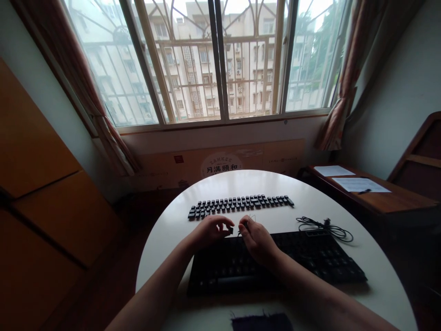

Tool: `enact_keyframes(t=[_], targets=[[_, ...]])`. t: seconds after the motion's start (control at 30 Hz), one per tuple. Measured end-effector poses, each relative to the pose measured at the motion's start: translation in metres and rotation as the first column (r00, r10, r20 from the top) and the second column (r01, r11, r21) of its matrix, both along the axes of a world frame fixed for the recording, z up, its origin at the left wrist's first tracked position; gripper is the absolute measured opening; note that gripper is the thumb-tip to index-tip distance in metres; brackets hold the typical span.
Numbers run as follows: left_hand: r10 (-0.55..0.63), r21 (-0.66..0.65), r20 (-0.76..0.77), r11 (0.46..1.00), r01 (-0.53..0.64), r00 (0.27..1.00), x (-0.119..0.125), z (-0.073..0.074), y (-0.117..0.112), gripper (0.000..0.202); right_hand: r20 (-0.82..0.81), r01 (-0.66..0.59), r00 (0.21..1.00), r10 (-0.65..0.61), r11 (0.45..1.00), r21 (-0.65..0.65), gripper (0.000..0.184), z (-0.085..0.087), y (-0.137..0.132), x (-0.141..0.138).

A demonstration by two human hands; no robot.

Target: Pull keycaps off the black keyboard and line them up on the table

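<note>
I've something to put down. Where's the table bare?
Bare table lies left of the keyboard and beyond the keycap rows. Crowded: the middle, where the left hand pinches a keycap, the right hand a wire tool, and the cable at right.

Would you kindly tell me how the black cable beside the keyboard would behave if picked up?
The cable is probably floppy: it lies in loose, uneven loops on the table. It looks thin, so likely light. Lifted at one spot, the rest would probably sag and trail, perhaps snagging the keyboard beside it.
</note>
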State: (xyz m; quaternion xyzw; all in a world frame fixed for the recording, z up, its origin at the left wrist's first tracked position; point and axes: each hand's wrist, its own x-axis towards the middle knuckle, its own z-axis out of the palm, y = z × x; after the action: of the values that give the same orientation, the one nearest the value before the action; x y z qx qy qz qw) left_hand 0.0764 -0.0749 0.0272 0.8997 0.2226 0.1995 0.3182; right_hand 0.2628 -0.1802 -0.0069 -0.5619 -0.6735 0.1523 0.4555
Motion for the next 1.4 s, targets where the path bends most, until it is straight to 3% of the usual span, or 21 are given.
enact_keyframes(t=[0.13, 0.23, 0.43, 0.53, 0.7, 0.8, 0.9, 0.97, 1.13, 1.23, 1.4], targets=[[0.086, -0.039, 0.086, 0.996, -0.083, 0.993, -0.011, -0.005, 0.017, 0.031, -0.037, 0.033, 0.999, -0.034, 0.999, -0.025, 0.019, -0.003, 0.003, 0.000], [0.216, -0.048, 0.187, 0.976, -0.210, 0.958, -0.023, -0.009, 0.035, 0.033, -0.034, 0.031, 0.999, -0.032, 0.999, -0.035, 0.020, -0.005, 0.005, 0.000], [0.542, -0.108, 0.275, 0.838, -0.534, 0.794, -0.049, -0.010, 0.067, 0.037, -0.039, 0.005, 0.999, -0.008, 0.999, -0.054, 0.019, -0.004, 0.004, 0.001], [0.596, -0.091, 0.284, 0.797, -0.598, 0.751, -0.055, -0.014, 0.071, 0.039, -0.047, 0.002, 0.999, -0.004, 0.999, -0.052, 0.019, -0.002, 0.005, 0.001], [0.519, 0.129, 0.202, 0.826, -0.548, 0.830, -0.049, -0.012, 0.068, 0.031, -0.084, -0.002, 0.996, -0.002, 0.998, -0.055, 0.019, 0.001, 0.005, -0.001], [0.460, 0.285, 0.098, 0.837, -0.467, 0.883, -0.037, 0.006, 0.068, 0.026, -0.085, -0.013, 0.996, 0.008, 0.999, -0.052, 0.017, 0.003, 0.004, -0.001], [0.416, 0.342, -0.009, 0.856, -0.388, 0.909, -0.021, 0.024, 0.070, 0.021, -0.075, -0.035, 0.997, 0.031, 0.997, -0.061, 0.017, 0.003, 0.003, 0.000], [0.400, 0.363, -0.062, 0.862, -0.353, 0.914, -0.013, 0.026, 0.070, 0.019, -0.069, -0.047, 0.997, 0.042, 0.997, -0.069, 0.018, 0.002, 0.003, 0.001], [0.437, 0.475, -0.102, 0.811, -0.342, 0.894, -0.009, -0.001, 0.068, 0.018, -0.072, -0.060, 0.996, 0.056, 0.996, -0.065, 0.017, -0.001, 0.006, 0.002], [0.436, 0.495, -0.149, 0.810, -0.314, 0.888, -0.013, -0.016, 0.066, 0.018, -0.073, -0.072, 0.995, 0.067, 0.996, -0.061, 0.018, -0.002, 0.007, 0.002], [0.401, 0.512, -0.182, 0.818, -0.262, 0.898, -0.011, -0.017, 0.062, 0.020, -0.056, -0.127, 0.991, 0.123, 0.989, -0.072, 0.018, -0.001, 0.005, 0.001]])
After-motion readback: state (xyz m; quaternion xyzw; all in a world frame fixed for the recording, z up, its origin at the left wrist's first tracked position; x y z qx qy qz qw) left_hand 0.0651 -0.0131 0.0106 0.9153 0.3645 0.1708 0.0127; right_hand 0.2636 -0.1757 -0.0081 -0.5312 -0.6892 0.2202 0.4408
